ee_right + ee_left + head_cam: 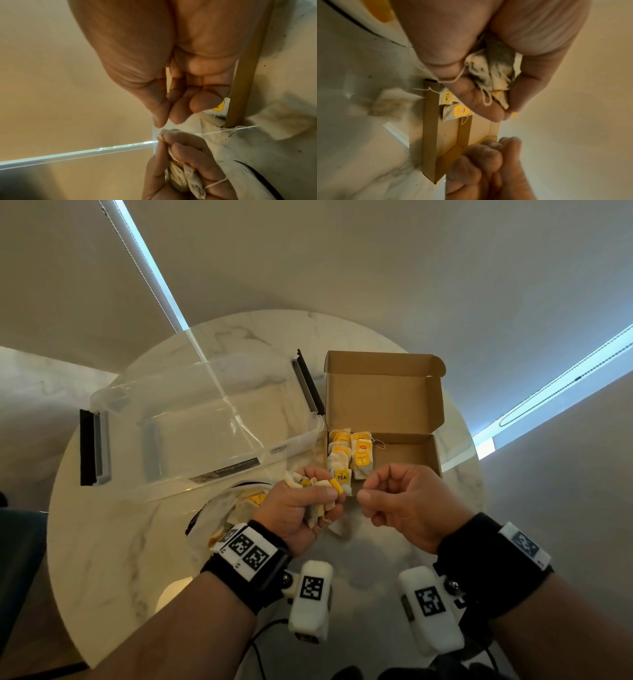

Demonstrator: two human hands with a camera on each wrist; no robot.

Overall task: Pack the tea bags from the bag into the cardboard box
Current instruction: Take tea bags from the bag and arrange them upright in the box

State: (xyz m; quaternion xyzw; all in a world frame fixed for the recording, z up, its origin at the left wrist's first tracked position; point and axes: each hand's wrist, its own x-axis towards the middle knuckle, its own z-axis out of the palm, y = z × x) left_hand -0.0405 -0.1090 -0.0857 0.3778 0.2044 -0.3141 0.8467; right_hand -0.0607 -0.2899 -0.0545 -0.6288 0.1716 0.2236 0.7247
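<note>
My left hand [308, 503] grips a crumpled bunch of tea bags [322, 486] with yellow tags, just in front of the open cardboard box [407, 455]. In the left wrist view the bunch [494, 73] is squeezed in the palm, strings trailing. One blurred tea bag [388, 102] is below the hand at the end of a taut string; whether it touches the table is unclear. Several tea bags [351, 455] lie flat in the box's left end. My right hand [390, 496] hovers beside the left, fingers curled, thumb against forefinger, nothing visible between them [171, 115].
A plastic bag [236, 505] holding more tea bags lies on the round marble table [113, 542] under my left wrist. A clear plastic tub [205, 422] with black latches stands left of the box. The box lid [383, 392] stands open at the back.
</note>
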